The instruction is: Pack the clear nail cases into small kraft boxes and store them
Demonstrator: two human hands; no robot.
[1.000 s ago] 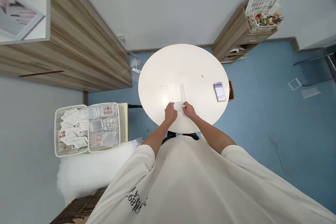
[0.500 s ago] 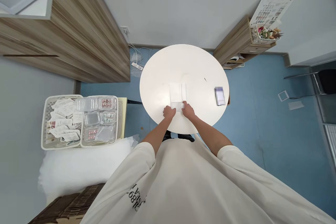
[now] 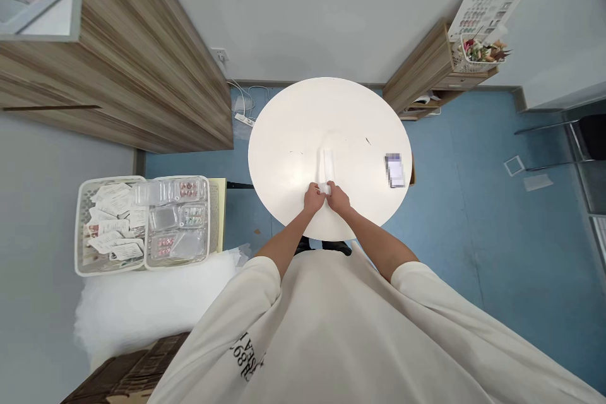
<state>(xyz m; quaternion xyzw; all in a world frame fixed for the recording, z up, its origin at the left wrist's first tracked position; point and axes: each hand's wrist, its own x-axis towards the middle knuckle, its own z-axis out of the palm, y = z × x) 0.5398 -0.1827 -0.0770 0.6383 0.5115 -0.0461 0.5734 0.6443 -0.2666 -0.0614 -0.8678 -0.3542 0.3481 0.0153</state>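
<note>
A narrow white folded sheet (image 3: 326, 167) lies on the round white table (image 3: 284, 132), reaching away from me. My left hand (image 3: 314, 197) and my right hand (image 3: 338, 197) sit close together at its near end. Both have their fingers pinched on that end of the sheet. The hands almost touch each other.
A small purple-and-white pack (image 3: 394, 170) lies near the table's right edge. Left of me a white basket (image 3: 89, 265) and a tray (image 3: 177, 221) hold several packets and clear boxes. A wooden cabinet (image 3: 142, 76) stands at the left, a low wooden shelf (image 3: 421, 76) at the right.
The sheet has gone from a wide rectangle to a narrow strip. My left hand moved right, toward my right hand, and now pinches the sheet's near end.
</note>
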